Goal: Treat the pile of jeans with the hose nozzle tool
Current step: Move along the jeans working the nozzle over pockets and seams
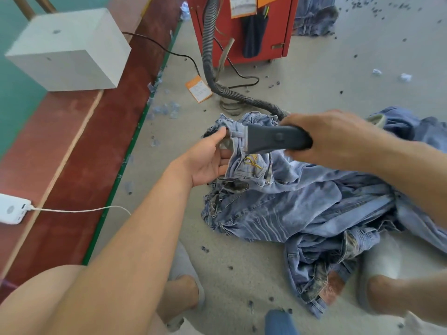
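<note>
Nozzle (271, 139) pressed to a lifted waistband, right hand (338, 139) with fingers wrapped round its handle, left hand (210, 160) with fingers pinching the denim taut. The pile of jeans (314, 209) sprawls on the floor (302, 76) just beneath. Risk here: the cloth could bunch against the mouth if that pinch slackens, and the hose (210, 56) trailing behind could snag.
</note>
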A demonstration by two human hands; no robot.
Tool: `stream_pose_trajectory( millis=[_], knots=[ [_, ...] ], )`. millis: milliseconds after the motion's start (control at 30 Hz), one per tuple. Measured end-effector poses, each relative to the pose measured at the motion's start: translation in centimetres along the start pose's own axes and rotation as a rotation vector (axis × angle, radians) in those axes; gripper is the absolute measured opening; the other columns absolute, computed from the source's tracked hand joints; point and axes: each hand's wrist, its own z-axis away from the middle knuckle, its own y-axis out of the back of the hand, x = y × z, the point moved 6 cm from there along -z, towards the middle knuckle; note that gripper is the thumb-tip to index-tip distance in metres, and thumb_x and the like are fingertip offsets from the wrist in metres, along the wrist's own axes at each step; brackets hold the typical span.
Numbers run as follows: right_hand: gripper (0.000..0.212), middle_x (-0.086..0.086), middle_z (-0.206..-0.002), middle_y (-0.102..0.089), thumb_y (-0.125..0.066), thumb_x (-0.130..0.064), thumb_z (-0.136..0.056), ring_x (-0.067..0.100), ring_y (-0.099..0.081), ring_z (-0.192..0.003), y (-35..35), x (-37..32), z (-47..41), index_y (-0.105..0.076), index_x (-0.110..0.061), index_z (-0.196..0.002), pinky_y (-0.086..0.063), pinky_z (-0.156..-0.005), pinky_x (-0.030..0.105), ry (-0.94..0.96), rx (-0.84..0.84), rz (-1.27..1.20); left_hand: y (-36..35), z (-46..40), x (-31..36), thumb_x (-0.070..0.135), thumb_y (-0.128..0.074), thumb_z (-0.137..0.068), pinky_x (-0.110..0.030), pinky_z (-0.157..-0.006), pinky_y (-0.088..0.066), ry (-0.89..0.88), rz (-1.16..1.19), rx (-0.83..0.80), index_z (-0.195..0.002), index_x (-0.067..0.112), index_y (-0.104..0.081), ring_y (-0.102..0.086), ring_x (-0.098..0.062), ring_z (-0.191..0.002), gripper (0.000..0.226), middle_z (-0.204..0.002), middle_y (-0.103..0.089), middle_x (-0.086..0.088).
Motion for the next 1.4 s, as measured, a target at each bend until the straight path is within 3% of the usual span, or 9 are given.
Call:
stream_pose_trajectory(
  millis=[233,400,633,933,1067,1133,1233,1300,1400],
  knots=[
    [0.029,-0.021,-0.076,-0.06,-0.068,-0.045,-0.084,0.012,-0.059,-0.069,-0.7,-0.9,-0.1,-0.056,-0.045,-0.11,-0.047,-0.058,0.033,0.034,-0.039,0.038,-2.9,1.2,1.5,0.048,-0.027,-0.11,-0.037,-0.082,-0.057,-0.02,-0.027,-0.197,-0.15,0.014,-0.047,-0.068,-0.027,-0.094,0.056,-0.113,-0.067,-0.019],
    [0.029,-0.002,-0.087,-0.068,-0.074,-0.04,-0.084,0.029,-0.059,-0.077,2.5,2.3,-0.9,-0.061,-0.032,-0.109,-0.049,-0.068,0.041,-0.059,0.197,-0.088,-3.0,1.6,4.6,0.048,-0.038,-0.105,-0.046,-0.08,-0.054,-0.01,-0.185,-0.226,-0.137,0.025,-0.061,-0.066,-0.029,-0.087,0.046,-0.109,-0.066,-0.01],
    [0.026,-0.007,-0.085,-0.066,-0.074,-0.038,-0.086,0.017,-0.058,-0.076,1.9,7.0,0.5,-0.06,-0.037,-0.107,-0.045,-0.066,0.037,-0.2,0.133,-0.113,-2.7,0.9,7.5,0.006,-0.053,-0.104,-0.04,-0.073,-0.062,-0.158,-0.228,-0.179,-0.133,0.025,-0.047,-0.071,-0.038,-0.101,0.035,-0.123,-0.068,-0.002],
    [0.026,-0.013,-0.085,-0.065,-0.073,-0.042,-0.086,0.002,-0.056,-0.077,2.2,8.6,0.8,-0.058,-0.039,-0.107,-0.043,-0.063,0.035,-0.229,0.148,-0.138,-1.5,-0.5,4.3,0.027,-0.051,-0.105,-0.038,-0.072,-0.061,-0.015,-0.114,-0.047,-0.115,0.017,-0.06,-0.074,-0.023,-0.086,0.017,-0.121,-0.075,-0.003],
    [0.025,-0.016,-0.079,-0.063,-0.072,-0.045,-0.088,0.002,-0.055,-0.07,1.7,8.0,0.8,-0.054,-0.045,-0.105,-0.038,-0.055,0.026,-0.216,0.102,-0.091,2.8,-1.0,0.1,0.061,-0.041,-0.103,-0.038,-0.081,-0.047,0.089,-0.068,0.454,-0.104,0.016,-0.068,-0.059,-0.025,-0.091,0.052,-0.105,-0.069,-0.008],
    [0.025,-0.017,-0.076,-0.06,-0.071,-0.045,-0.09,0.001,-0.053,-0.066,0.9,7.7,0.9,-0.053,-0.045,-0.108,-0.036,-0.053,0.026,-0.213,0.078,-0.045,5.3,-0.2,-3.9,0.077,-0.04,-0.095,-0.049,-0.1,-0.04,0.229,-0.084,0.717,-0.136,0.013,-0.058,-0.054,-0.033,-0.117,0.078,-0.141,-0.056,-0.015],
    [0.026,-0.013,-0.078,-0.062,-0.067,-0.043,-0.094,0.005,-0.055,-0.065,0.0,7.1,0.7,-0.052,-0.044,-0.115,-0.041,-0.053,0.03,-0.182,0.083,0.021,5.6,-0.1,-9.9,0.1,-0.059,-0.057,-0.081,-0.108,-0.022,0.443,0.172,0.662,-0.164,0.026,-0.013,-0.025,-0.052,-0.149,0.138,-0.17,-0.015,-0.016],
    [0.026,-0.008,-0.085,-0.065,-0.065,-0.044,-0.097,0.014,-0.058,-0.068,-0.1,6.8,0.2,-0.051,-0.044,-0.119,-0.039,-0.053,0.031,-0.151,0.105,0.059,5.0,-1.5,-11.5,0.089,-0.081,-0.043,-0.08,-0.109,-0.028,0.388,0.278,0.592,-0.164,0.035,0.001,-0.024,-0.051,-0.151,0.156,-0.172,-0.009,-0.013],
    [0.031,0.0,-0.095,-0.069,-0.068,-0.038,-0.096,0.027,-0.062,-0.08,1.4,7.0,-1.1,-0.053,-0.039,-0.124,-0.041,-0.062,0.036,-0.122,0.173,0.053,3.5,-4.1,-9.9,0.032,-0.091,-0.077,-0.066,-0.099,-0.051,0.234,0.201,0.605,-0.156,0.049,0.021,-0.054,-0.044,-0.132,0.138,-0.163,-0.033,-0.017]
  ],
)
